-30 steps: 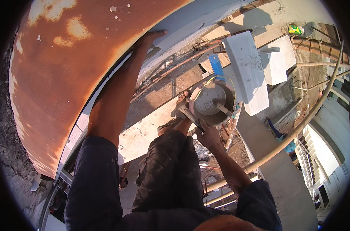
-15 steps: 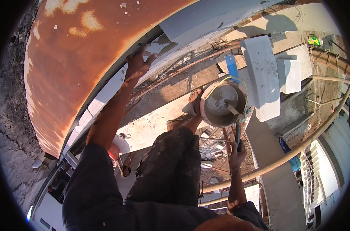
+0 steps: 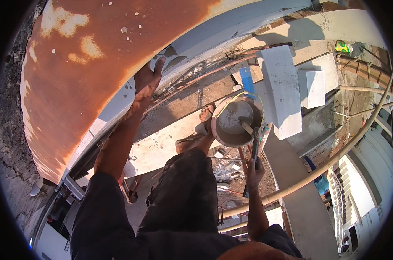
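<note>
Right hand [image 3: 254, 172]: fingers wrapped firmly round a dark tool [image 3: 254, 152], just below the bucket in view.
Dark tool: long, slim and nearly black, running above and below the fist; its upper end overlaps the bucket's near right edge, so its exact shape there is unclear.
Bucket [image 3: 229, 137]: round, with a worn, pinkish-grey rim, standing beside the person's bare foot [image 3: 205, 113].
Mortar [image 3: 231, 118]: grey, wet-looking and fairly smooth, lying inside the bucket; a pale wooden handle [image 3: 247, 127] slants out of it.
Left hand [image 3: 147, 81]: at the edge of a rust-orange panel [image 3: 92, 78], thumb spread; the other fingers are partly hidden, so I cannot tell whether it grips anything.
Panel: broad, blotched with pale patches and small white flecks.
Beyond the bucket: a blue toothed blade [image 3: 247, 81] and, to its right, a long white block [image 3: 281, 89], speckled grey.
</note>
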Motion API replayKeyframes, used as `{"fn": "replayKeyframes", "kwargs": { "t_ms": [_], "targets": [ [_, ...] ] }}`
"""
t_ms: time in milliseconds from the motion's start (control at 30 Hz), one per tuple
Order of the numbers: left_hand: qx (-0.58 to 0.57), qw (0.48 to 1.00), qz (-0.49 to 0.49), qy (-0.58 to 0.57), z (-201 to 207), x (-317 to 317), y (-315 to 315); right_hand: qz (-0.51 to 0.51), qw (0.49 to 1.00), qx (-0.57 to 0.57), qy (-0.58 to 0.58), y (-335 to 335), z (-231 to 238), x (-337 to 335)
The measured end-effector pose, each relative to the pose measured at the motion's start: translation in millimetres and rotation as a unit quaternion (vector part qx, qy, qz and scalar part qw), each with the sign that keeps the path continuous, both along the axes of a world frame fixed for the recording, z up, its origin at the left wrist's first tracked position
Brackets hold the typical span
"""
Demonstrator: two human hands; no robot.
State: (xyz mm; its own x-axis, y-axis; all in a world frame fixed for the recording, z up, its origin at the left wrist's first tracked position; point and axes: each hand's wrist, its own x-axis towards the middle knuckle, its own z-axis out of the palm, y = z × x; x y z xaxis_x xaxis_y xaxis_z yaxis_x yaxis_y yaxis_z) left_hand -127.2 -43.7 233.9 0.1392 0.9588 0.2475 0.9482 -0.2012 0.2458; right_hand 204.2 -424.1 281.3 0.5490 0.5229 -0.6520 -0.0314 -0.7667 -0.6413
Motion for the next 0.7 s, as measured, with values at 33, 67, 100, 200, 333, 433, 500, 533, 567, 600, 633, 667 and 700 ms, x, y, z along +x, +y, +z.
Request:
{"fn": "replayKeyframes", "kwargs": {
  "t_ms": [33,67,100,200,333,433,500,533,567,600,633,667,700],
  "targets": [
    [-0.022,1.000,0.001,-0.017,-2,6,2,0.051,0.998,0.002,-0.034,-2,0,-4],
    [-0.040,0.999,0.002,-0.031,-3,9,6,0.056,0.998,-0.032,-0.013,1,4,-12],
    [-0.052,0.997,0.042,-0.046,-14,13,14,0.038,0.999,-0.023,0.008,8,8,-19],
    [-0.222,0.949,0.082,-0.207,-4,35,52,-0.014,0.987,0.007,0.162,28,9,-41],
    [-0.260,0.899,0.116,-0.332,-48,39,75,-0.209,0.887,0.041,0.410,131,2,-87],
    [-0.266,0.897,0.113,-0.333,-72,38,81,-0.255,0.820,0.034,0.511,180,-74,-108],
    [-0.396,0.838,0.104,-0.361,-57,26,90,-0.311,0.768,0.017,0.559,217,-115,-116],
    [-0.395,0.842,0.095,-0.354,-58,32,96,-0.355,0.757,0.001,0.548,243,-116,-121],
    [-0.395,0.843,0.109,-0.349,-52,18,85,-0.358,0.750,0.019,0.556,265,-110,-130],
    [-0.386,0.849,0.113,-0.342,-49,15,81,-0.368,0.742,0.043,0.559,284,-107,-139],
    [-0.374,0.858,0.115,-0.332,-47,14,77,-0.391,0.704,0.065,0.589,296,-112,-149],
    [-0.359,0.869,0.113,-0.321,-46,15,74,-0.413,0.664,0.088,0.617,306,-119,-157],
    [-0.346,0.879,0.103,-0.311,-45,21,75,-0.399,0.666,0.165,0.608,309,-146,-166]
  ]
}}
